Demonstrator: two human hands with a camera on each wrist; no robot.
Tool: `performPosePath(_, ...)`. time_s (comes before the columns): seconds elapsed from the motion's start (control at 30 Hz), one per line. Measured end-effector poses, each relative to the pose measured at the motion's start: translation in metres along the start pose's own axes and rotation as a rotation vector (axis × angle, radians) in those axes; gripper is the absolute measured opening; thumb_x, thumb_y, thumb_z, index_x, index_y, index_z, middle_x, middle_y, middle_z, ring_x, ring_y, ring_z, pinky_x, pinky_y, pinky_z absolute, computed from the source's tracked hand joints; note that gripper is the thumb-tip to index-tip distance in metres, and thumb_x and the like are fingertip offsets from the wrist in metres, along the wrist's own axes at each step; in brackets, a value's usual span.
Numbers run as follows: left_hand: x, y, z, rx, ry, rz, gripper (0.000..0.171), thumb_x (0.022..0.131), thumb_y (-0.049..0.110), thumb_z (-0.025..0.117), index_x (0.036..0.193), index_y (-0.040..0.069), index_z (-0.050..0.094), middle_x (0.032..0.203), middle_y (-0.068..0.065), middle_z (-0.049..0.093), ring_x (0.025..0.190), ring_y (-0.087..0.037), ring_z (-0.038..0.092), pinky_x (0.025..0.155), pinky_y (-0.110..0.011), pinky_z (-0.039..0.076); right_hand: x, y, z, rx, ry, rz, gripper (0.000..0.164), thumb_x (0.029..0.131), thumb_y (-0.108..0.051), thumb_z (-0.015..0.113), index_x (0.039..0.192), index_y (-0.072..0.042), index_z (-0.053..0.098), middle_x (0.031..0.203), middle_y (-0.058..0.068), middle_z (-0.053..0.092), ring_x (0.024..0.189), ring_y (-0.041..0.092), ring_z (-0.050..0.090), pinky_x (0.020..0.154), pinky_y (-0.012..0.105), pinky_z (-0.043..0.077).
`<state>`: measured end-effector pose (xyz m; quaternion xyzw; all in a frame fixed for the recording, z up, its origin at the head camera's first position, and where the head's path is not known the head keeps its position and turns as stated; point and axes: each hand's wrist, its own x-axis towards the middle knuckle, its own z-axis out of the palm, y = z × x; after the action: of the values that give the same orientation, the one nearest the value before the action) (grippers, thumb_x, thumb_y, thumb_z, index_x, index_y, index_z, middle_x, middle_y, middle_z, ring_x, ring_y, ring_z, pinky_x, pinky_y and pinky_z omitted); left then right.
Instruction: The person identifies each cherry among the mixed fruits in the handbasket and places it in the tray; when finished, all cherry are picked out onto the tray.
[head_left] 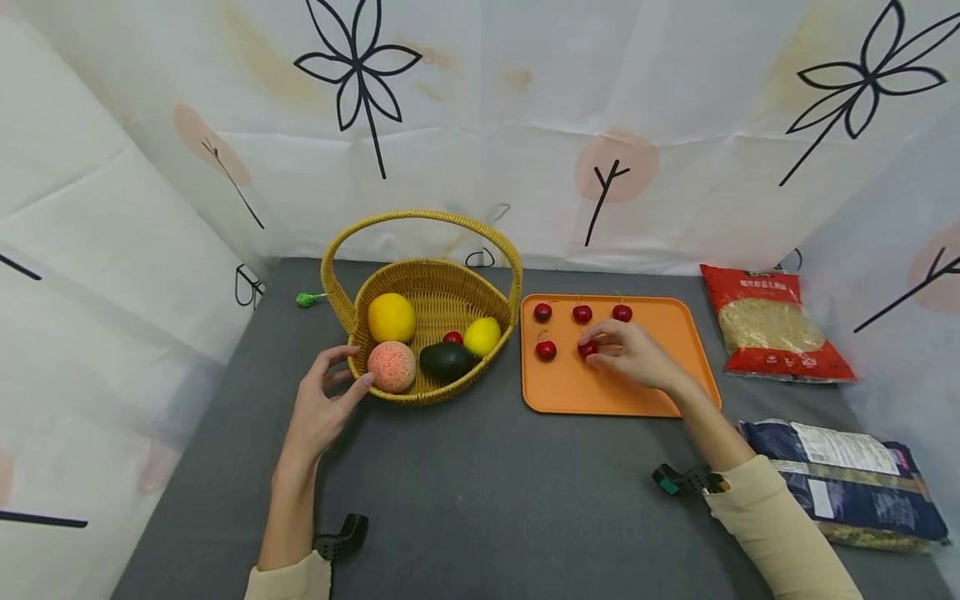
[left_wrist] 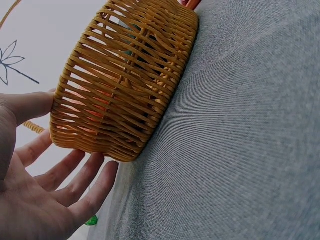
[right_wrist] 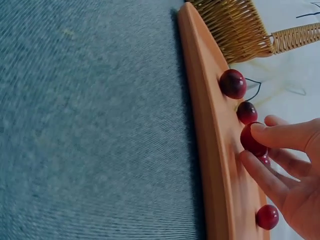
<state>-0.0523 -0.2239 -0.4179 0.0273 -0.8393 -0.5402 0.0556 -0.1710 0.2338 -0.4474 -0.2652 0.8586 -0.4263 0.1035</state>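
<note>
My right hand (head_left: 626, 354) pinches a red cherry (right_wrist: 254, 140) between thumb and fingers, low over the orange tray (head_left: 562, 396). Several other cherries with stems lie on that tray, one of them (head_left: 546, 350) just left of the held one. At the left end of the yellow wicker basket (head_left: 427, 287), my left hand (head_left: 318, 408) rests with thumb and spread fingers touching the rim and outer wall. Inside the basket are a peach-like pink ball (head_left: 392, 367), a yellow-orange fruit (head_left: 392, 317), a dark green avocado (head_left: 447, 362), a lemon (head_left: 482, 337) and a red cherry (head_left: 453, 337), partly hidden.
A red bag (head_left: 765, 321) of pale dry food lies right of the tray, with a dark blue bag (head_left: 855, 479) nearer the front. Behind the basket's left side is a small green item (head_left: 307, 299). White patterned cloth (head_left: 480, 100) hangs around the grey table (head_left: 465, 500).
</note>
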Motion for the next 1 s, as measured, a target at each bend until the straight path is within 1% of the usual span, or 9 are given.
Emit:
performPosePath(0.2, 0.0, -0.002, 0.0, -0.004, -0.003, -0.005, 0.052, 0.09, 0.02, 0.069, 0.136, 0.005, 0.048, 0.14, -0.016, 0.047, 0.118, -0.037, 0.057, 0.075, -0.013, 0.049, -0.001, 0.002, 0.002, -0.01, -0.006, 0.038, 0.028, 0.084, -0.005, 0.073, 0.11, -0.003, 0.064, 0.111, 0.013, 0.066, 0.106, 0.032, 0.065, 0.085, 0.037, 0.057)
performPosePath(0.33, 0.0, -0.003, 0.0, -0.006, -0.001, -0.006, 0.052, 0.09, 0.02, 0.069, 0.135, 0.006, 0.049, 0.14, -0.016, 0.047, 0.118, -0.037, 0.057, 0.075, -0.013, 0.05, -0.002, -0.007, -0.002, -0.034, 0.025, 0.045, 0.034, 0.082, -0.007, 0.076, 0.113, -0.002, 0.063, 0.113, 0.015, 0.064, 0.107, 0.035, 0.063, 0.084, 0.045, 0.057)
performPosePath(0.43, 0.0, -0.003, 0.0, -0.006, -0.001, -0.004, 0.052, 0.09, 0.019, 0.069, 0.135, 0.006, 0.049, 0.14, -0.016, 0.048, 0.118, -0.038, 0.057, 0.075, -0.013, 0.049, 0.0, -0.014, -0.006, -0.055, 0.044, 0.043, 0.032, 0.083, -0.008, 0.075, 0.113, -0.003, 0.064, 0.115, 0.015, 0.064, 0.108, 0.035, 0.062, 0.085, 0.05, 0.055)
performPosePath(0.57, 0.0, -0.003, 0.0, -0.007, -0.006, -0.007, 0.051, 0.09, 0.02, 0.069, 0.135, 0.006, 0.048, 0.14, -0.016, 0.047, 0.119, -0.038, 0.057, 0.075, -0.013, 0.049, 0.004, -0.024, -0.009, -0.086, 0.052, 0.034, 0.027, 0.087, -0.015, 0.072, 0.112, -0.008, 0.065, 0.116, 0.012, 0.066, 0.106, 0.031, 0.063, 0.084, 0.045, 0.056)
performPosePath(0.67, 0.0, -0.003, 0.0, -0.008, -0.011, -0.008, 0.052, 0.09, 0.02, 0.069, 0.135, 0.006, 0.048, 0.14, -0.017, 0.047, 0.119, -0.037, 0.057, 0.075, -0.014, 0.049, 0.008, -0.039, -0.008, -0.085, 0.048, 0.024, 0.025, 0.088, -0.024, 0.072, 0.11, -0.015, 0.066, 0.113, 0.009, 0.068, 0.102, 0.024, 0.064, 0.083, 0.039, 0.056)
performPosePath(0.77, 0.0, -0.003, 0.0, -0.002, -0.012, -0.008, 0.052, 0.091, 0.021, 0.069, 0.135, 0.006, 0.048, 0.14, -0.016, 0.047, 0.118, -0.036, 0.057, 0.076, -0.014, 0.049, 0.013, -0.063, -0.003, -0.015, 0.011, 0.016, 0.024, 0.088, -0.028, 0.071, 0.109, -0.018, 0.066, 0.11, 0.007, 0.069, 0.099, 0.019, 0.063, 0.083, 0.036, 0.056)
performPosePath(0.83, 0.0, -0.003, 0.0, -0.001, -0.009, -0.008, 0.051, 0.091, 0.021, 0.069, 0.135, 0.006, 0.048, 0.14, -0.016, 0.047, 0.119, -0.036, 0.057, 0.076, -0.014, 0.049, 0.02, -0.079, 0.003, 0.062, -0.03, -0.007, 0.023, 0.088, -0.025, 0.071, 0.109, -0.016, 0.066, 0.109, 0.008, 0.068, 0.098, 0.02, 0.063, 0.083, 0.036, 0.056)
performPosePath(0.93, 0.0, -0.003, -0.001, 0.001, -0.006, -0.005, 0.051, 0.091, 0.021, 0.069, 0.135, 0.006, 0.048, 0.14, -0.016, 0.048, 0.119, -0.035, 0.057, 0.076, -0.014, 0.049, 0.034, -0.097, 0.016, 0.162, -0.093, -0.065, 0.021, 0.088, -0.021, 0.071, 0.108, -0.016, 0.066, 0.106, 0.008, 0.068, 0.097, 0.021, 0.063, 0.082, 0.036, 0.055)
performPosePath(1.0, 0.0, -0.003, -0.001, -0.001, -0.005, -0.001, 0.051, 0.09, 0.02, 0.069, 0.135, 0.005, 0.048, 0.139, -0.016, 0.048, 0.118, -0.036, 0.057, 0.077, -0.014, 0.049, 0.045, -0.106, 0.027, 0.2, -0.139, -0.118, 0.02, 0.089, -0.018, 0.071, 0.108, -0.016, 0.066, 0.105, 0.008, 0.068, 0.096, 0.022, 0.063, 0.081, 0.036, 0.056)
